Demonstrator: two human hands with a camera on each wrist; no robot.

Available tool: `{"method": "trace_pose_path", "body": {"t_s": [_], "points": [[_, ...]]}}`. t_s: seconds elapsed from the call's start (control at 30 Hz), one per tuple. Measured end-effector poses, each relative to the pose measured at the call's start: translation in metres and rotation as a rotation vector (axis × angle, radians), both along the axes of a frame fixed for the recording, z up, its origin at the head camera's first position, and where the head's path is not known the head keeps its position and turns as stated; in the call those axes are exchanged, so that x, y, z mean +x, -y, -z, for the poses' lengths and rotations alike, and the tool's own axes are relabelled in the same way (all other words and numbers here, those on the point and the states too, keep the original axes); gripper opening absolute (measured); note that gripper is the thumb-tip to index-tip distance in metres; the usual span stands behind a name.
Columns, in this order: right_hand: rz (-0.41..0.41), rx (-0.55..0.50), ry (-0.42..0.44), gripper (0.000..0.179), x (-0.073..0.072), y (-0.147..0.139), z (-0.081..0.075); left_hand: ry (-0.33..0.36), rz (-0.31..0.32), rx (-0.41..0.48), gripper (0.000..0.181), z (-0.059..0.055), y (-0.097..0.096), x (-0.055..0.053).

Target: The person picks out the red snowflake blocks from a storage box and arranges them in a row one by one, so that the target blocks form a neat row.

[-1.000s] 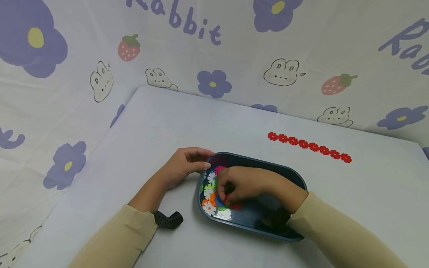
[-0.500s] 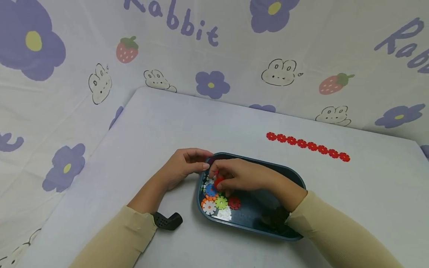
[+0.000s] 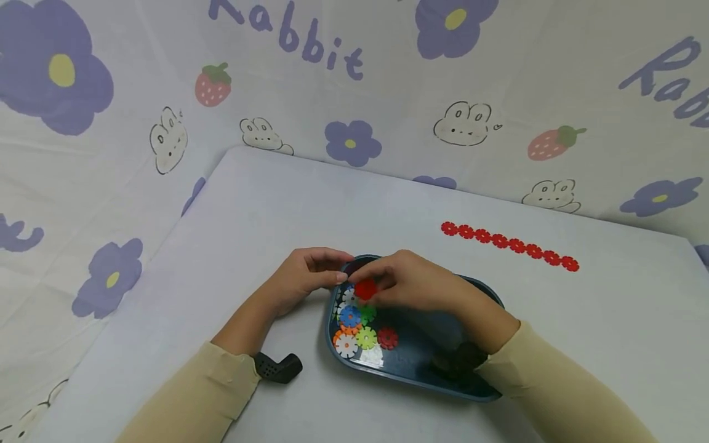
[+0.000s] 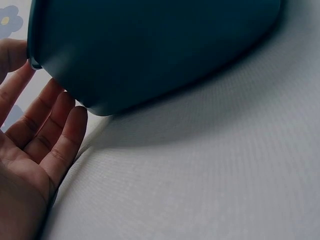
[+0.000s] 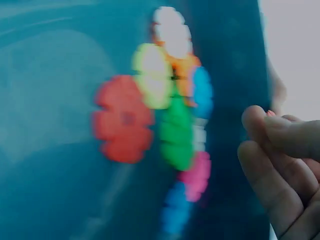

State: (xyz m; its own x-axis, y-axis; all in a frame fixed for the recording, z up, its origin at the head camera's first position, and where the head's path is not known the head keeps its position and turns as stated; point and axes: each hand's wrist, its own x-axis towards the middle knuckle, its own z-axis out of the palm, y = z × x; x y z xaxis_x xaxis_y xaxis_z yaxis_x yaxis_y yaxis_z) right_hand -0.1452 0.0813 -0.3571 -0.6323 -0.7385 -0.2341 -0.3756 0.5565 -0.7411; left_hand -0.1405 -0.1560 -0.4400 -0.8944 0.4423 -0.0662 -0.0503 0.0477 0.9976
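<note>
My left hand (image 3: 301, 277) holds the far left corner of a dark teal tray (image 3: 415, 376), thumb at the rim. In the left wrist view its fingers (image 4: 70, 127) lie against the tray's outer wall (image 4: 160, 50). Over the tray's left end, my right hand (image 3: 418, 286) pinches a red snowflake disc (image 3: 365, 289) between thumb and fingers. Only a sliver of that disc shows in the right wrist view. Below lie loose discs: blue (image 3: 349, 317), white (image 3: 346, 346), lime (image 3: 366, 337), green (image 5: 177, 132), pink (image 5: 196, 176) and another red one (image 3: 388, 338).
Beyond the tray, several red discs (image 3: 500, 240) form a straight row on the white table (image 3: 310, 203). A black wrist device (image 3: 279, 368) sits at the left cuff. Patterned cloth (image 3: 399, 80) hangs behind the table.
My right hand has come up from the pile and away towards the tray's far side with a red disc, uncovering the blue, lime and green discs. My left hand has stayed at the corner.
</note>
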Motion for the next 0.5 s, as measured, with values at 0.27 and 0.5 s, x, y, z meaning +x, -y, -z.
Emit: {"method": "trace_pose_path", "body": {"t_s": [0.27,0.5], "points": [[0.149,-0.059,-0.02,0.04,0.014,-0.036,-0.033,0.02,0.006,-0.011,0.035,0.0,-0.006,0.001],[0.299,-0.134,-0.19,0.039,0.026,-0.088,-0.058,-0.015,-0.017,-0.035,0.037,0.001,-0.001,0.003]]}}
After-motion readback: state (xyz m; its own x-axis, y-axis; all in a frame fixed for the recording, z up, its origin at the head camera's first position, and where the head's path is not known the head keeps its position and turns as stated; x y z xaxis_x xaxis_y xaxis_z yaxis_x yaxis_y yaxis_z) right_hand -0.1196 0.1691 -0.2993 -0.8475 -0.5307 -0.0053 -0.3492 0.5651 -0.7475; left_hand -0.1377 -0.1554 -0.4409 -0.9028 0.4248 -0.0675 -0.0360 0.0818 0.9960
